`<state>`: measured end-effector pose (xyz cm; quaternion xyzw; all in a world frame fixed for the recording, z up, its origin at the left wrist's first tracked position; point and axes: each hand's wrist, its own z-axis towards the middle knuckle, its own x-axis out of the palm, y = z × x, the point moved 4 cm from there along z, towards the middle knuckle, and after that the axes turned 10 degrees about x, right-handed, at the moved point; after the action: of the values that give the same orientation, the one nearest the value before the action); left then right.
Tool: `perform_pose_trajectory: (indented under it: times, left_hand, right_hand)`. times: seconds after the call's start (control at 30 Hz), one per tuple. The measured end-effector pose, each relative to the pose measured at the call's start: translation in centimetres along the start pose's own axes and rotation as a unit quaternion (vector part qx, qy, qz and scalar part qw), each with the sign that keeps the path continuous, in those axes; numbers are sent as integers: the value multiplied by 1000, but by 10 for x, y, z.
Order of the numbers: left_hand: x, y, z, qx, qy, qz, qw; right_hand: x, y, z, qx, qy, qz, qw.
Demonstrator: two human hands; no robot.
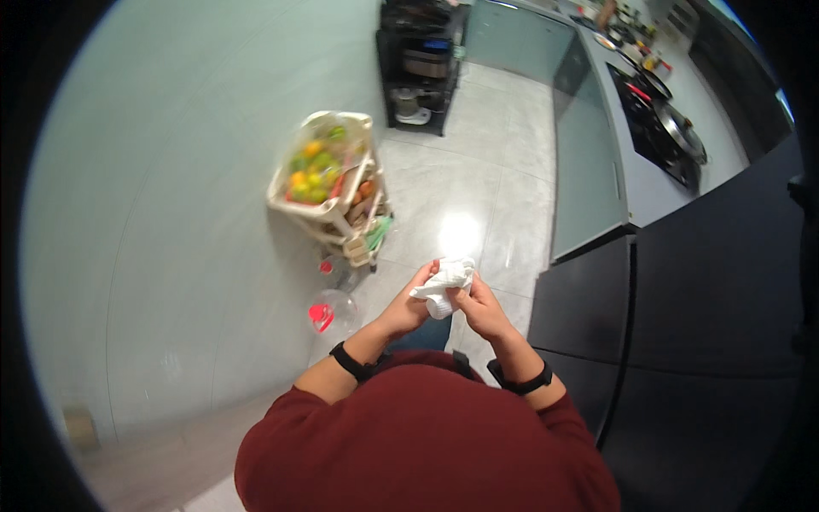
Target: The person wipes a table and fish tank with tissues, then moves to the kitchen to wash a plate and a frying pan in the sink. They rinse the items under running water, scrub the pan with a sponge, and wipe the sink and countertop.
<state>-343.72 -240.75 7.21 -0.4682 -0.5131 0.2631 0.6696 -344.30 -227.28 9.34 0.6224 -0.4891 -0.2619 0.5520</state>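
Both my hands are together in front of my waist, around a crumpled white paper towel or cloth (pixel 448 278). My left hand (pixel 413 304) grips it from the left side, with some fingers hidden behind the folds. From the right, my right hand (pixel 480 307) pinches it, the thumb lying over its front. One corner of the white piece sticks out toward the left, and a rounded, textured end hangs at the bottom. Whether anything is wrapped inside cannot be seen.
A cream rolling basket rack (pixel 320 208) with citrus fruit (pixel 313 169) stands by the left wall. Clear plastic bottles with red caps (pixel 321 315) are below it. Ahead is a black appliance shelf (pixel 419 83). A dark refrigerator (pixel 704 288) and a counter with a gas stove (pixel 646 121) line the right.
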Motion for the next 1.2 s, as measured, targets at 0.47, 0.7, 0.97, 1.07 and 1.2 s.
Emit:
perform_pose_trajectory:
  times: [0.47, 0.7, 0.97, 1.07, 1.2]
  left_hand:
    - [83, 33, 426, -195, 250, 72, 946]
    - [100, 44, 584, -203, 237, 96, 945]
    - [107, 44, 733, -214, 156, -65, 962]
    - [111, 56, 787, -255, 163, -181, 936]
    - [104, 72, 863, -251, 152, -215, 931]
  right_hand:
    - [-340, 143, 87, -193, -312, 291, 884]
    - [-485, 166, 197, -60, -348, 217, 910]
    - [-561, 228, 341, -77, -268, 65, 958]
    - [-597, 240, 395, -80, -332, -9, 940]
    - [-638, 251, 448, -41, -348, 1, 937]
